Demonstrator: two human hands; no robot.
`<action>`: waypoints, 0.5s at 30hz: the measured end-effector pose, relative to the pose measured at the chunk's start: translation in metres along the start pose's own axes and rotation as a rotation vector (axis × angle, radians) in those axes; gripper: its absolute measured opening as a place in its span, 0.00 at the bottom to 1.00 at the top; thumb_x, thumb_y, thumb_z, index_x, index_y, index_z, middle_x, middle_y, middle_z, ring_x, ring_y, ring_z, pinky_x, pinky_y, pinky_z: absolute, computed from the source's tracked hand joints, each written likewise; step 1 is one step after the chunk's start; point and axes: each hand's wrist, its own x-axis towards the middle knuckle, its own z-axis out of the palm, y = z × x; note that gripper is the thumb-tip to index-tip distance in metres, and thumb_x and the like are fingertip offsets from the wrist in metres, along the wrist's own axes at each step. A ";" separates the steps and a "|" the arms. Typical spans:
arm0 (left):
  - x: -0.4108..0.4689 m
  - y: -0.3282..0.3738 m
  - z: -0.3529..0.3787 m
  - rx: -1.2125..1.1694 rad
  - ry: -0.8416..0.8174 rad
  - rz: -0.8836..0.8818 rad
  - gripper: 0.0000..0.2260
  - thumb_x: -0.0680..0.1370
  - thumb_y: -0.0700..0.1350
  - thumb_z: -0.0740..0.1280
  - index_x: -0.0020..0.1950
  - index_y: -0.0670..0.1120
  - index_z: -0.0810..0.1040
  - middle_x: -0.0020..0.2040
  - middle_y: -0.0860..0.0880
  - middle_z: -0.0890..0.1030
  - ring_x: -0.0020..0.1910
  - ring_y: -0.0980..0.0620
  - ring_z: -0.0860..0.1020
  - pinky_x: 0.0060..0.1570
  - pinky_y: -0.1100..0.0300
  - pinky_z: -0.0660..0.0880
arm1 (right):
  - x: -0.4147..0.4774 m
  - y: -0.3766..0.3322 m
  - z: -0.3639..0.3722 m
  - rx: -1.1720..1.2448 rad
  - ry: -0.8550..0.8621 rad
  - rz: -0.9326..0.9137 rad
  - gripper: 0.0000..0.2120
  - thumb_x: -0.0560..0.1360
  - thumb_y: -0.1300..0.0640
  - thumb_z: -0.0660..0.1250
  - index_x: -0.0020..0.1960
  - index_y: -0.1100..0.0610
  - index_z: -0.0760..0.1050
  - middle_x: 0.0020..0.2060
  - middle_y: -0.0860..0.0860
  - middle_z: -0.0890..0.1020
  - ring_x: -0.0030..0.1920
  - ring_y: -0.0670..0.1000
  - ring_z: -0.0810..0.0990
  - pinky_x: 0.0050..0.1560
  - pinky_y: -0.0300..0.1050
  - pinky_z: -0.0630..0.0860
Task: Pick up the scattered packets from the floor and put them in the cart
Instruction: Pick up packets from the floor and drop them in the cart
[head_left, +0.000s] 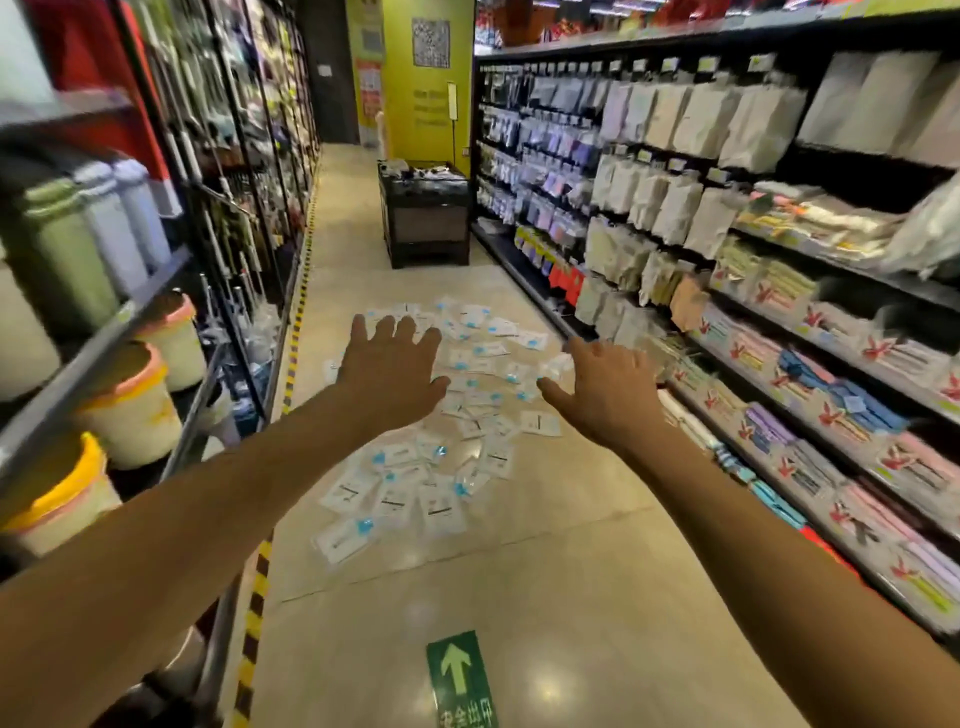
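Several clear packets with white and blue labels (447, 447) lie scattered in a long patch on the beige aisle floor. My left hand (390, 366) is stretched forward above the packets' left side, fingers spread and holding nothing. My right hand (605, 384) reaches out over the patch's right edge, also spread and empty. Both arms extend from the bottom corners. A dark cart or bin (426, 221) with goods on top stands farther down the aisle beyond the packets.
Tall shelves line both sides: bottles and lidded buckets (130, 410) on the left, hanging bags and stacked cloths (753, 291) on the right. Yellow-black tape (293, 343) runs along the left shelf base. A green arrow sticker (457, 675) marks the floor near me.
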 end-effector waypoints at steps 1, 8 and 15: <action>0.004 -0.019 0.008 -0.008 -0.011 -0.020 0.32 0.82 0.65 0.56 0.81 0.50 0.58 0.80 0.42 0.62 0.78 0.38 0.61 0.77 0.34 0.52 | 0.016 -0.018 0.007 0.008 -0.006 -0.015 0.31 0.79 0.31 0.59 0.73 0.51 0.70 0.66 0.55 0.79 0.67 0.60 0.76 0.72 0.63 0.67; 0.052 -0.120 0.061 0.031 -0.085 -0.077 0.32 0.82 0.64 0.55 0.82 0.50 0.57 0.80 0.42 0.62 0.78 0.37 0.61 0.76 0.33 0.55 | 0.114 -0.108 0.059 0.031 -0.070 -0.086 0.31 0.79 0.33 0.61 0.75 0.51 0.69 0.69 0.56 0.77 0.69 0.61 0.75 0.75 0.64 0.64; 0.144 -0.169 0.106 0.062 -0.099 -0.081 0.32 0.83 0.64 0.56 0.82 0.50 0.56 0.81 0.43 0.60 0.79 0.37 0.60 0.76 0.33 0.54 | 0.224 -0.141 0.108 0.015 -0.095 -0.104 0.33 0.80 0.32 0.58 0.77 0.51 0.66 0.73 0.57 0.74 0.73 0.61 0.72 0.79 0.66 0.58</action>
